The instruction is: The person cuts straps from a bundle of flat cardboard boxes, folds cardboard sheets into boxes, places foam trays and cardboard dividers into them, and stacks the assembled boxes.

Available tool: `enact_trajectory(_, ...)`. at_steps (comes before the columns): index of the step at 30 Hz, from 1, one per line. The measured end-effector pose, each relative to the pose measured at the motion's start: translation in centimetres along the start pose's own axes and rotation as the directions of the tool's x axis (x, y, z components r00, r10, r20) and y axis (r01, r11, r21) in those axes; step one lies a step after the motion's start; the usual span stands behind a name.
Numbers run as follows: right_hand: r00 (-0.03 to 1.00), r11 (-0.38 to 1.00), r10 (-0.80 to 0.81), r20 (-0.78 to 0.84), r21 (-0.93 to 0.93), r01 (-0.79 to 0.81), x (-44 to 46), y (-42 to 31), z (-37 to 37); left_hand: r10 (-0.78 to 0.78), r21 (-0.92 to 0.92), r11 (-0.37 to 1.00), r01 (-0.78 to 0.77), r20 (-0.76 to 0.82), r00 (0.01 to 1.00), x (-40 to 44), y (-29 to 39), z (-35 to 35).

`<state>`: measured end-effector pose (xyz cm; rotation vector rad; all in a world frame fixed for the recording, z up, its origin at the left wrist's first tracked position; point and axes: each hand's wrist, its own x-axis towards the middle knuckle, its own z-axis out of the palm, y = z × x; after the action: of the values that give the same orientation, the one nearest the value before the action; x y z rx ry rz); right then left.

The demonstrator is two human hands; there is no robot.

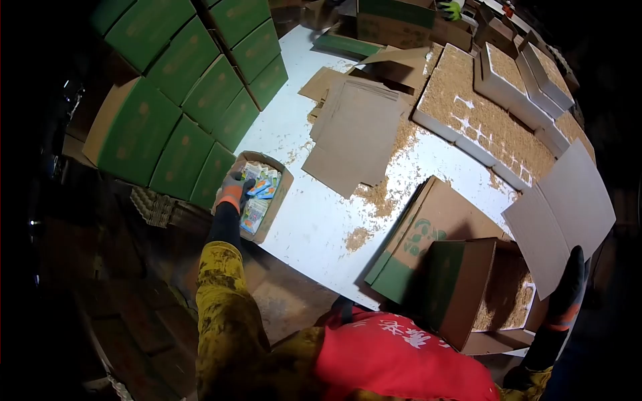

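Observation:
My left hand (235, 190), in a grey and orange glove, is inside a small open cardboard box (279, 194). The box holds several small printed packets (254, 215). The fingers are bent around the edge of a blue and white packet (261, 187), partly hiding it. At the right, my right hand (568, 291), in a dark and orange glove, grips the lower edge of a creased cardboard sheet (565, 197); its thumb is hidden. Below the sheet stands an open green and brown carton (461, 284) with wood shavings (515, 307) and some white material inside.
Green cartons (164, 127) are stacked at the left. Flat cardboard sheets (358, 127) lie mid-table, and a folded carton (428, 234) lies nearer. White trays (468, 137) of shavings stand at the back right. Another person's gloved hand (452, 9) shows at the top.

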<state>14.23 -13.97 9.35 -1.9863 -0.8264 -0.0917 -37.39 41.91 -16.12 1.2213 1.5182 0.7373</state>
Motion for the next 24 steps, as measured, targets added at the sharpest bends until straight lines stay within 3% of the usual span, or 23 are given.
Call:
enact_trajectory(2, 0.980, 0.935, -0.182, 0.078, -0.296, 0.198, -0.4, 0.3, -0.6, 0.101, 0.107, 0.989, -0.099, -0.017, 0.995, 2.2, -1.7, -0.8)
enact_trajectory(3, 0.956, 0.854, -0.259, 0.137, -0.430, 0.293, -0.6, 0.4, -1.1, 0.030, 0.077, 0.997, -0.029, -0.007, 1.000, 1.1, -1.0, -0.6)
enact_trajectory(7, 0.975, 0.935, -0.189, 0.116, -0.283, 0.215, -1.4, -0.3, -1.8, 0.185, 0.195, 0.970, -0.142, -0.229, 0.956, 0.3, -2.5, -0.3)
enact_trajectory(8, 0.993, 0.993, -0.113, 0.039, -0.039, 0.114, -1.4, 0.4, -2.4, 0.249, 0.122, 0.967, -0.223, -0.267, 0.931, 0.6, -2.6, -0.9)
enact_trajectory(10, 0.993, 0.895, 0.094, -0.074, 0.443, -0.051, -1.5, 2.6, -4.2, 0.364, -0.027, 0.919, -0.393, -0.326, 0.873, 1.5, -2.0, -0.2)
enact_trajectory(11, 0.986, 0.988, -0.036, -0.162, 0.145, 0.060, -1.6, 2.9, -5.3, 0.443, -0.096, 0.867, -0.488, -0.299, 0.845, -2.2, 2.4, 2.1)
enact_trajectory(13, 0.955, 0.998, -0.064, -0.291, -0.021, 0.061, -1.7, 2.2, -7.3, 0.567, -0.256, 0.759, -0.598, -0.192, 0.801, -13.7, 13.1, 8.4)
enact_trajectory(14, 0.925, 0.986, 0.030, -0.378, 0.164, 0.035, -1.6, 1.3, -7.1, 0.610, -0.345, 0.716, -0.606, -0.112, 0.784, -21.1, 18.7, 12.0)
enact_trajectory(15, 0.888, 0.949, -0.252, -0.386, -0.279, 0.148, -2.0, 1.6, -8.0, 0.760, -0.347, 0.606, -0.716, -0.015, 0.650, -27.3, 21.2, 14.8)
enact_trajectory(16, 0.836, 0.720, -0.486, -0.253, -0.658, 0.219, -2.7, 1.4, -8.7, 0.871, -0.387, 0.476, -0.790, 0.084, 0.484, -33.6, 23.7, 17.5)
enact_trajectory(17, 0.877, 0.926, -0.322, -0.357, -0.313, 0.213, -3.6, -0.7, -7.8, 0.949, -0.308, 0.238, -0.921, 0.278, 0.152, -37.8, 24.5, 19.6)
enact_trajectory(18, 0.911, 0.978, -0.137, -0.390, 0.091, 0.186, -4.1, -3.0, -6.6, 0.870, -0.278, -0.053, -0.959, 0.459, -0.181, -41.2, 24.6, 21.2)
enact_trajectory(19, 0.840, 0.869, -0.466, -0.278, -0.325, 0.374, -4.4, -4.2, -6.8, 0.756, -0.244, -0.129, -0.961, 0.603, -0.254, -44.5, 23.5, 22.8)
enact_trajectory(20, 0.721, 0.567, -0.692, -0.040, -0.648, 0.509, -4.5, -4.8, -7.0, 0.612, -0.211, -0.217, -0.953, 0.731, -0.301, -46.4, 22.0, 24.1)
enact_trajectory(22, 0.678, 0.461, -0.696, 0.237, -0.577, 0.674, -5.3, -4.8, -7.4, 0.568, -0.032, -0.128, -0.991, 0.817, -0.100, -46.7, 20.2, 24.9)
enact_trajectory(23, 0.677, 0.495, -0.627, 0.385, -0.475, 0.728, -5.5, -4.5, -7.1, 0.582, 0.043, -0.060, -0.997, 0.813, 0.000, -46.7, 19.8, 24.9)
enact_trajectory(24, 0.645, 0.531, -0.557, 0.523, -0.373, 0.761, -6.6, -4.1, -6.2, 0.755, -0.015, 0.079, -0.997, 0.654, 0.050, -45.7, 17.5, 24.2)
